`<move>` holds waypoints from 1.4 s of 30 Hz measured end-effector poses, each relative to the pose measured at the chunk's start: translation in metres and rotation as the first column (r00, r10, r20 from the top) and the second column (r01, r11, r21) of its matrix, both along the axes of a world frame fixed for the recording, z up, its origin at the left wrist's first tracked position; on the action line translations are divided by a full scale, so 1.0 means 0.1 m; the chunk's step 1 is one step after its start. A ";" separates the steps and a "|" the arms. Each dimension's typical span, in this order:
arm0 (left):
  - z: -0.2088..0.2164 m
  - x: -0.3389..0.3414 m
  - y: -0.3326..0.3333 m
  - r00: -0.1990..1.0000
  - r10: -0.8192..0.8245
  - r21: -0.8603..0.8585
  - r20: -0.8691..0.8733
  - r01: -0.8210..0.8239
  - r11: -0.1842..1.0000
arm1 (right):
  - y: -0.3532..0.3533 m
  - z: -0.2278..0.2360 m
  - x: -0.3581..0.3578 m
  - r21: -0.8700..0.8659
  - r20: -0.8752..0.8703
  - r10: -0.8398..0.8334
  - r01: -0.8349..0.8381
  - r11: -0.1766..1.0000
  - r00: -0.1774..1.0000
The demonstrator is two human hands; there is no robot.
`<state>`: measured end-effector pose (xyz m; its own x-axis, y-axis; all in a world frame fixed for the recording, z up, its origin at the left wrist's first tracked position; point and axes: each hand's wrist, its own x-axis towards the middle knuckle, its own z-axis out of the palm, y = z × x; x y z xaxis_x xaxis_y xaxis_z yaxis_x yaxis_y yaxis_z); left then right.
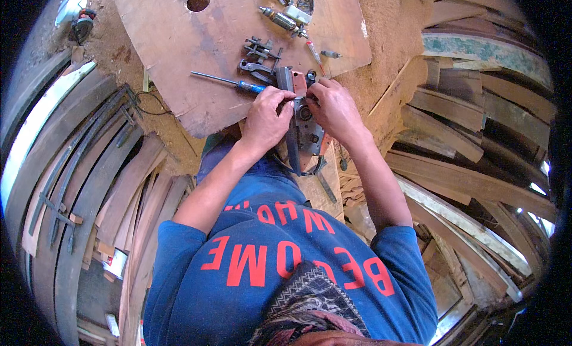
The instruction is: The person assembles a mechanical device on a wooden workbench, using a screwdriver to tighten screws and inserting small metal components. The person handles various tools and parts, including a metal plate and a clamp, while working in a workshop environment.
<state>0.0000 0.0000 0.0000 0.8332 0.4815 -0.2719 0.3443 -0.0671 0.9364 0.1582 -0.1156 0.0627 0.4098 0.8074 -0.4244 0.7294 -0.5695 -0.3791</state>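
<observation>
An orange and grey power tool rests in front of my body, its metal side with round fittings facing up. My left hand is at its left edge, thumb and fingers pinched together. Against its upper right part my right hand is closed, the fingertips pressed close to a round fitting. Whatever either pinch holds is too small or hidden to make out. Just beyond my left hand lies a screwdriver with a blue handle, its shaft pointing left.
A brown board with a round hole carries dark metal clamp-like parts, a grey cylindrical tool part and a small red-and-white tube. Wooden planks are stacked right, and more boards stand left. Sawdust covers the ground.
</observation>
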 end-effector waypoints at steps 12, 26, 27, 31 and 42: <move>-0.06 0.01 0.07 1.000 -0.006 0.069 0.020 0.004 0.998 | 0.19 -0.12 -0.06 -0.073 0.096 0.050 -0.043 0.996 0.994; -0.10 0.06 0.04 1.000 0.016 0.020 0.015 -0.017 1.000 | 0.11 -0.07 0.01 -0.057 -0.049 -0.154 0.151 0.987 0.987; -0.10 0.06 0.04 1.000 0.014 0.025 0.014 -0.014 1.000 | 0.11 -0.08 0.01 -0.057 -0.040 -0.142 0.140 0.989 0.989; -0.15 0.06 0.01 1.000 0.005 0.048 -0.010 -0.004 0.999 | 0.13 -0.09 0.01 -0.093 -0.003 -0.103 0.103 0.990 0.995; -0.26 0.04 -0.07 0.999 0.044 0.034 0.012 -0.045 0.998 | 0.33 -0.12 -0.06 -0.247 0.085 -0.085 0.104 0.963 0.993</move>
